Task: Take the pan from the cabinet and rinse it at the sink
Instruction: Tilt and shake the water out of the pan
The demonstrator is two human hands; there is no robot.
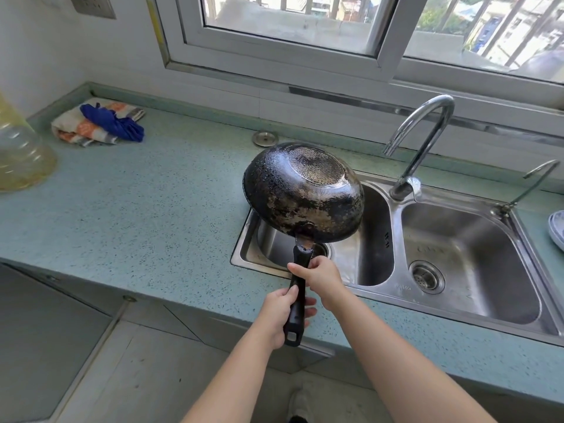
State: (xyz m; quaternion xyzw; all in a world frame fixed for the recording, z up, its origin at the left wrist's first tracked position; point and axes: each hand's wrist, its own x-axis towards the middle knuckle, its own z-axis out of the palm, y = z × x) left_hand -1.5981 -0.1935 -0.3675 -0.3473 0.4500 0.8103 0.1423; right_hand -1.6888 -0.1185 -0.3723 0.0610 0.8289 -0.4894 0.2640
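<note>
Head view is looking down at a kitchen counter with a steel sink set into it. Both hands are holding the pan by its long black handle. The left hand is wrapping around the lower part of the handle, near the end with the hanging hole. The right hand is gripping the handle higher up, closer to the pan's bowl. Both hands are closed tight on the handle.

The pan is hanging in the air over the left basin of the sink. It is turning its dark, worn bottom up toward the camera, so its open side is facing away and down. The bowl is covering part of the left basin and its drain.

A tall curved faucet is standing behind the sink, between the two basins, and its spout is pointing down just to the right of the pan. No water is showing at the spout. The right basin is sitting open with its drain showing.

Far to the left on the counter, a blue cloth is lying on top of a folded towel. A window is running along the wall behind the sink.
</note>
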